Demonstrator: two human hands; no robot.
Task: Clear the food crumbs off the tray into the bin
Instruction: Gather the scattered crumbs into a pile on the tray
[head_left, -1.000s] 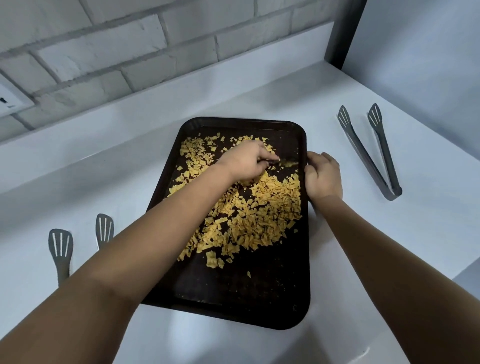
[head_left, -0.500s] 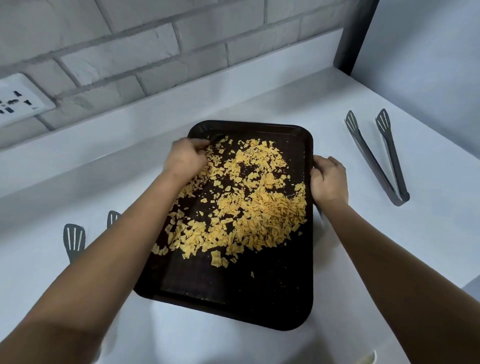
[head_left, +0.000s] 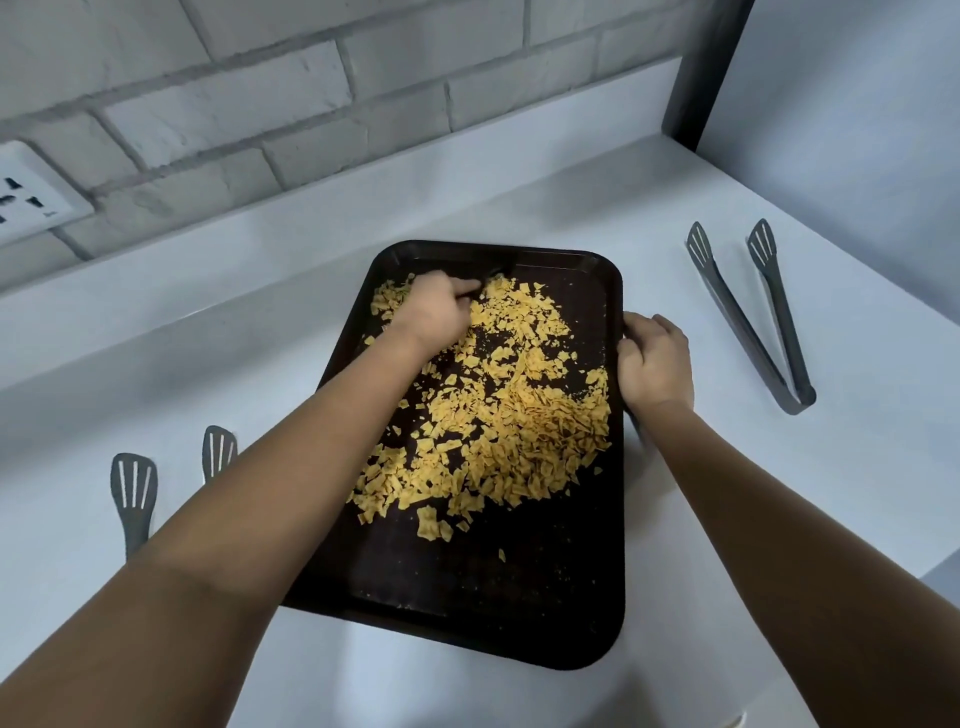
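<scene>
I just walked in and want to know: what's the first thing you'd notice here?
The yellow crumbs stand out first, scattered over the middle of the dark tray on the white counter. Next come the hands: the left hand is down among the crumbs near the tray's far end, while the right hand grips its right rim. Grey tongs lie to the right of the tray.

Tongs (head_left: 748, 317) block counter (head_left: 857, 467) right of tray (head_left: 467, 613), 2nd pair (head_left: 132, 493) blocks left; near tray end w/o crumbs.
</scene>
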